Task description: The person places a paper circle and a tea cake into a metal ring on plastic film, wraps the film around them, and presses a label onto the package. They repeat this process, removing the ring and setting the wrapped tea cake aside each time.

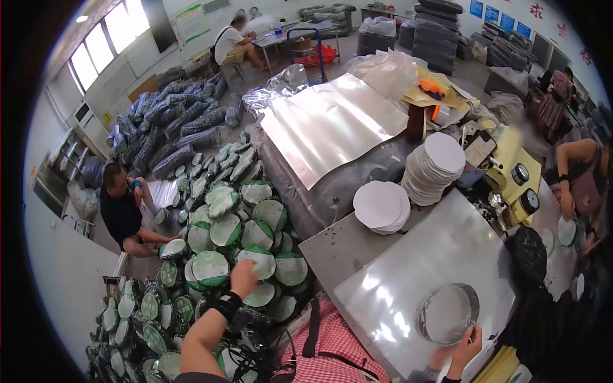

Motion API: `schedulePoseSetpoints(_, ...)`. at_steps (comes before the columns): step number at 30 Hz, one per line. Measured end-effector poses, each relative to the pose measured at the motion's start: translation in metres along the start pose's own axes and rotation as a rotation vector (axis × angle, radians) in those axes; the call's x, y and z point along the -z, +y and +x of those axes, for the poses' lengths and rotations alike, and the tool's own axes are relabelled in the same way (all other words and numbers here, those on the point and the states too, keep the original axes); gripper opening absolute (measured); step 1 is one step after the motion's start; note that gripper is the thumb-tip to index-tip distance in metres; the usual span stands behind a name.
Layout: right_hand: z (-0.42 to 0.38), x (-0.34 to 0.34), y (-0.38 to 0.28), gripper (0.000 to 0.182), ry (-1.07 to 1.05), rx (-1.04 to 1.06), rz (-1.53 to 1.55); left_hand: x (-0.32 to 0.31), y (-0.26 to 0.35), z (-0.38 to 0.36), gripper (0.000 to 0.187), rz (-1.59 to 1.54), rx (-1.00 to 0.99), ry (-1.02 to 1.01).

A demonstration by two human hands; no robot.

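My left hand [244, 278], wearing a black wristband, is over the heap of wrapped discs at the left. Its fingers are closed at the lower edge of a round green-and-white packet [258, 260], which the hand partly covers. Many like it, such as a round packet [211, 269], lie piled around. At the lower right, my right hand [467, 346] pinches the near rim of a round metal ring [473, 305] over the shiny metal sheet [377, 281]. The hand's blurred reflection shows in the sheet.
Behind the sheet stand a tall stack of white discs [444, 152] and a lower stack [382, 207]. A large silvery sheet [332, 124] covers a wrapped bale. One person [121, 210] sits beside the heap; another's hand [566, 205] works at the right. Tape rolls [529, 201] lie nearby.
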State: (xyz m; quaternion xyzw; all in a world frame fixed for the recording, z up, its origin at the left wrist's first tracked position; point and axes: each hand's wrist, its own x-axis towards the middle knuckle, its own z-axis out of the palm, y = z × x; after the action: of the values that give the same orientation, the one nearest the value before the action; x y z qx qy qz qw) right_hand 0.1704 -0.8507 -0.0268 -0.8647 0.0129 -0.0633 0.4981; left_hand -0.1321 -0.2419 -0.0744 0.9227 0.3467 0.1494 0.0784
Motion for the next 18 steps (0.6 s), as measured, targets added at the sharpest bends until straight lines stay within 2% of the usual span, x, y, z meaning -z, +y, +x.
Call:
schedulePoseSetpoints(1, -0.001, 0.003, -0.006, 0.033, -0.021, 0.015, -0.035, -0.002, 0.031, 0.006, 0.022, 0.069, -0.017, -0.314)
schedulePoseSetpoints(2, 0.000, 0.004, -0.009, 0.034, -0.041, 0.030, -0.068, -0.032, 0.032, 0.007, 0.021, 0.076, -0.272, -0.463)
schedulePoseSetpoints(4, -0.002, 0.006, -0.006, 0.037, -0.058, 0.038, -0.157, -0.115, 0.025, -0.004, 0.022, -0.046, -0.631, -0.561)
schedulePoseSetpoints(6, -0.007, 0.006, -0.018, 0.037, -0.056, 0.048, -0.192, -0.156, 0.046, 0.007, 0.036, 0.254, -0.884, -0.752)
schedulePoseSetpoints(7, -0.006, 0.010, -0.014, 0.040, -0.101, 0.131, -0.261, -0.157, 0.054, 0.014, 0.041, 0.361, -0.793, -0.855)
schedulePoseSetpoints(8, -0.008, 0.006, -0.011, 0.040, -0.041, -0.021, -0.056, -0.153, 0.057, 0.020, 0.046, 0.462, -0.689, -0.955)
schedulePoseSetpoints(9, -0.015, 0.001, -0.050, 0.038, -0.048, -0.035, -0.200, -0.150, 0.060, 0.026, 0.051, 0.574, -0.589, -1.050)
schedulePoseSetpoints(10, -0.018, 0.002, -0.083, 0.038, -0.055, -0.052, -0.359, -0.179, 0.019, 0.016, 0.054, 0.620, -0.578, -1.097)
schedulePoseSetpoints(12, -0.014, 0.005, -0.077, 0.040, -0.092, -0.058, -0.394, -0.235, -0.061, -0.005, 0.058, 0.711, -0.559, -1.193)
schedulePoseSetpoints(14, -0.014, 0.003, -0.072, 0.041, -0.100, -0.058, -0.434, -0.251, -0.142, -0.029, 0.058, 1.022, -0.603, -0.982)
schedulePoseSetpoints(16, -0.012, 0.000, -0.071, 0.039, -0.083, -0.038, -0.489, -0.212, -0.194, -0.017, 0.058, 0.697, -0.132, -1.036)
schedulePoseSetpoints(18, -0.011, -0.002, -0.069, 0.036, -0.074, -0.026, -0.530, -0.158, -0.204, 0.000, 0.057, 0.653, 0.097, -1.071)
